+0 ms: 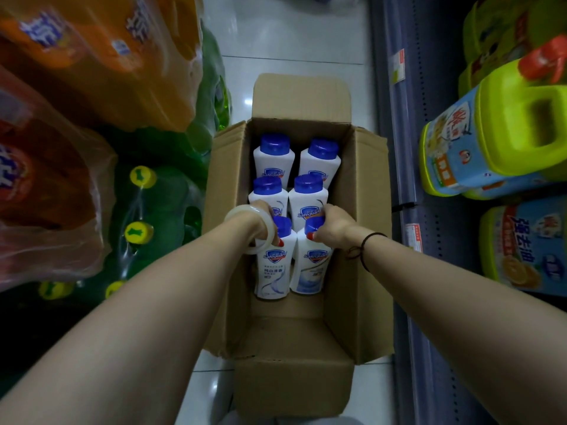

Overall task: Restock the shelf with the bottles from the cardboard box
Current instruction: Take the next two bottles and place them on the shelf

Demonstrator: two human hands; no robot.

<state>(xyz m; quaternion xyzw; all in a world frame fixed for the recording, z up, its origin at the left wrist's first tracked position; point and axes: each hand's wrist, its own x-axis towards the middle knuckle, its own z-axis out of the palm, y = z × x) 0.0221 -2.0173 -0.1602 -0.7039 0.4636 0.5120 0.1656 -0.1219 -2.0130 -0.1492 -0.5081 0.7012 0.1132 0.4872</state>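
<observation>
An open cardboard box [356, 240] stands on the floor below me. Several white bottles with blue caps stand inside it in two columns. My left hand [260, 222] grips the blue cap of the nearest left bottle [274, 268]. My right hand [333, 223] grips the cap of the nearest right bottle [313, 268]. Both bottles stand upright inside the box. Behind them are a middle pair [306, 197] and a far pair [273, 154]. The near end of the box floor [288, 308] is bare cardboard.
The shelf unit [408, 148] runs along the right, holding large green-and-blue detergent jugs [497, 139]. On the left are shrink-wrapped packs of green bottles [153, 204] and orange bottles [92, 56]. White floor tiles [291, 35] lie beyond the box.
</observation>
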